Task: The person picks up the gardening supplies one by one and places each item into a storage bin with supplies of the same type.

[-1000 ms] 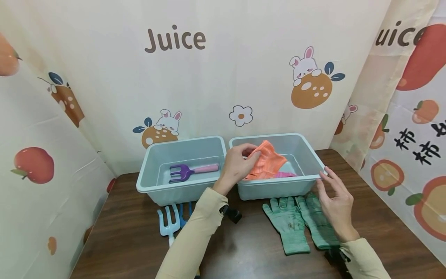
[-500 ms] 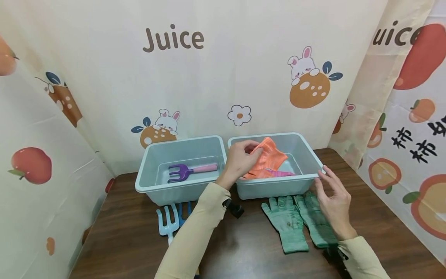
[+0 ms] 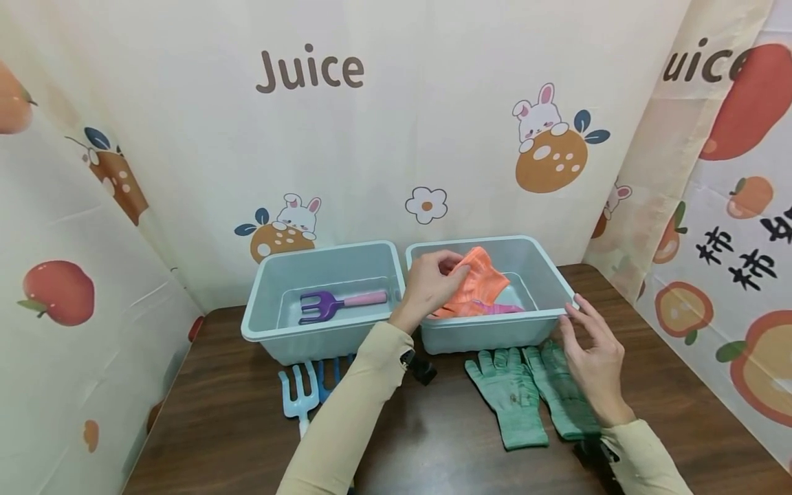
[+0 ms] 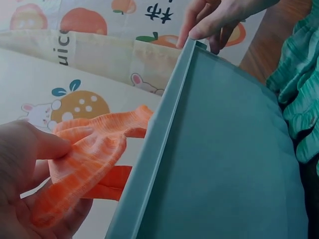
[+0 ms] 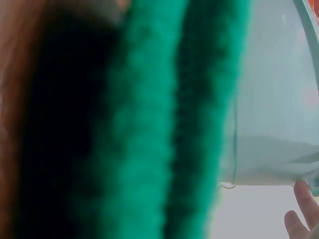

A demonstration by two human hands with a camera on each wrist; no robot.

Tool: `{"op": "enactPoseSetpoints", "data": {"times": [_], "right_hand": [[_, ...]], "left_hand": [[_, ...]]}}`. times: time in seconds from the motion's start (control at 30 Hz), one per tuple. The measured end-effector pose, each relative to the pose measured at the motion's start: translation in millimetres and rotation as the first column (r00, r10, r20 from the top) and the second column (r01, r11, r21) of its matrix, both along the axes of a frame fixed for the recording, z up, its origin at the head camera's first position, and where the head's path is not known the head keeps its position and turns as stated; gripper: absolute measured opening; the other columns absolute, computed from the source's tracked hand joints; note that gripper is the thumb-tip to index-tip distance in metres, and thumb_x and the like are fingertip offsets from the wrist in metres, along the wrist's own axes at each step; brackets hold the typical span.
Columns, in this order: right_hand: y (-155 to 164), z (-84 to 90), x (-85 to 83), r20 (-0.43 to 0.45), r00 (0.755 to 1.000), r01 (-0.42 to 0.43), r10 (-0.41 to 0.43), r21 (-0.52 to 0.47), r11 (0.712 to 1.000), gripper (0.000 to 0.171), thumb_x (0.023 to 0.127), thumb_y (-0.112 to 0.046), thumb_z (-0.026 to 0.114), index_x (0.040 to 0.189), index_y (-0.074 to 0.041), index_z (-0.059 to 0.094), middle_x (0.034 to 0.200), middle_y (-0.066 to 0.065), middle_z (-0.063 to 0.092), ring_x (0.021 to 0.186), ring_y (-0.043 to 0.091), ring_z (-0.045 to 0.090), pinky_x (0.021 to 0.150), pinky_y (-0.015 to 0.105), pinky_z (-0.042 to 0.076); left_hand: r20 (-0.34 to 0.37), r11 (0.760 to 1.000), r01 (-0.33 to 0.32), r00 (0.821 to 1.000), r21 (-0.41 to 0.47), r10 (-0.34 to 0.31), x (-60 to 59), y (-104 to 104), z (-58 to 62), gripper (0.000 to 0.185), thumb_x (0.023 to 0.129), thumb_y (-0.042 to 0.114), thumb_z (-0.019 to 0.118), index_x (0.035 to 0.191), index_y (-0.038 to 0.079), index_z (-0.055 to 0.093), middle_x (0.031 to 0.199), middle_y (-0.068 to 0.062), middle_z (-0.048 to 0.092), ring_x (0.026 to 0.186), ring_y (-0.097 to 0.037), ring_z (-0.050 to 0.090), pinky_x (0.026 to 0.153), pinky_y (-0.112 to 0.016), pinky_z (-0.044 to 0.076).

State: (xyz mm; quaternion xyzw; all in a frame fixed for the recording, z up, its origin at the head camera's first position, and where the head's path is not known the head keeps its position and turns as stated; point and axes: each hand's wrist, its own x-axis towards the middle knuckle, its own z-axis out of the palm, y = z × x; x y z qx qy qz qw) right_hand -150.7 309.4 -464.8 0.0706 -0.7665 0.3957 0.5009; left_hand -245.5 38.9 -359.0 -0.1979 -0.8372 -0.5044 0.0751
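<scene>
My left hand (image 3: pixel 430 285) reaches over the right pale blue bin (image 3: pixel 495 335). Its thumb and fingers pinch the raised edge of an orange knit glove (image 3: pixel 476 282), whose lower part is down in the bin. The left wrist view shows the orange glove (image 4: pixel 89 154) bunched in the fingers beside the bin wall. A pink striped piece (image 3: pixel 500 309) lies under the glove. My right hand (image 3: pixel 595 357) holds the bin's front right corner, thumb on the front side and fingers at the rim. Close by, two green gloves (image 3: pixel 512 402) lie on the table.
The left bin (image 3: pixel 328 337) contains a purple hand fork with a pink handle (image 3: pixel 334 302). A light blue fork (image 3: pixel 301 395) and a darker blue fork (image 3: pixel 323 385), partly behind my left sleeve, lie before it. Printed curtains (image 3: pixel 396 137) stand behind and at both sides.
My left hand has drawn the orange glove's edge slightly upward and right, showing more of the pink piece. The right hand stays at the bin corner.
</scene>
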Motion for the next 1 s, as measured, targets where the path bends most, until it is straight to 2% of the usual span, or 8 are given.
{"op": "enactPoseSetpoints", "data": {"times": [0.23,0.37,0.47,0.63,0.77,1.0], "right_hand": [[-8,10.3,7.8,-0.006,1.000,-0.028,0.028,-0.001,1.000,0.034,0.083,0.024,0.073,0.115,0.014,0.075,0.132,0.033,0.069,0.124,-0.010,0.062,0.100,0.002,0.043],[-10,13.0,9.4,-0.005,1.000,-0.031,0.031,-0.003,1.000,0.034,0.084,0.024,0.072,0.116,0.014,0.075,0.132,0.034,0.069,0.124,-0.010,0.062,0.100,0.002,0.043],[-9,11.3,8.2,-0.001,1.000,-0.026,0.026,0.000,1.000,0.033,0.084,0.023,0.072,0.116,0.014,0.075,0.132,0.033,0.069,0.123,-0.011,0.062,0.099,0.002,0.043],[-8,11.2,7.9,-0.002,1.000,-0.030,0.030,-0.001,1.000,0.033,0.084,0.024,0.072,0.116,0.015,0.075,0.132,0.034,0.068,0.110,-0.016,0.064,0.093,0.001,0.044],[-9,12.9,9.1,-0.001,0.999,-0.034,0.034,-0.007,0.999,0.032,0.084,0.025,0.071,0.115,0.016,0.074,0.133,0.033,0.068,0.098,-0.020,0.061,0.088,0.000,0.043],[-8,11.6,7.7,-0.001,0.999,-0.033,0.033,0.000,0.999,0.033,0.084,0.025,0.071,0.115,0.015,0.074,0.132,0.033,0.069,0.095,-0.019,0.060,0.086,0.000,0.043]], "left_hand": [[0.028,1.000,0.004,1.000,-0.029,-0.003,0.9,-1,-2.9,0.023,0.102,0.030,0.072,0.118,0.015,0.081,0.099,0.000,0.079,0.086,-0.011,0.069,0.073,-0.024,0.056],[0.027,1.000,0.013,1.000,-0.018,-0.012,0.3,-1,-4.3,0.023,0.103,0.029,0.072,0.118,0.015,0.080,0.102,-0.001,0.080,0.089,-0.012,0.071,0.076,-0.025,0.058],[0.034,1.000,0.028,0.999,-0.004,-0.027,0.3,-1,-4.6,0.022,0.103,0.028,0.071,0.119,0.015,0.080,0.108,-0.001,0.080,0.097,-0.014,0.074,0.083,-0.028,0.060],[0.038,0.998,0.059,0.998,-0.016,-0.059,3.1,-4,-5.9,0.022,0.104,0.026,0.069,0.122,0.016,0.078,0.117,-0.001,0.079,0.109,-0.019,0.074,0.092,-0.034,0.061],[0.029,0.997,0.072,0.997,-0.028,-0.071,4.3,-7,-7.4,0.022,0.105,0.025,0.069,0.122,0.016,0.078,0.117,-0.001,0.079,0.108,-0.018,0.072,0.091,-0.034,0.061],[0.032,0.997,0.083,0.996,0.001,-0.083,7.5,-10,-12.6,0.022,0.104,0.024,0.068,0.121,0.014,0.078,0.114,-0.003,0.079,0.103,-0.018,0.073,0.089,-0.033,0.060]]}}
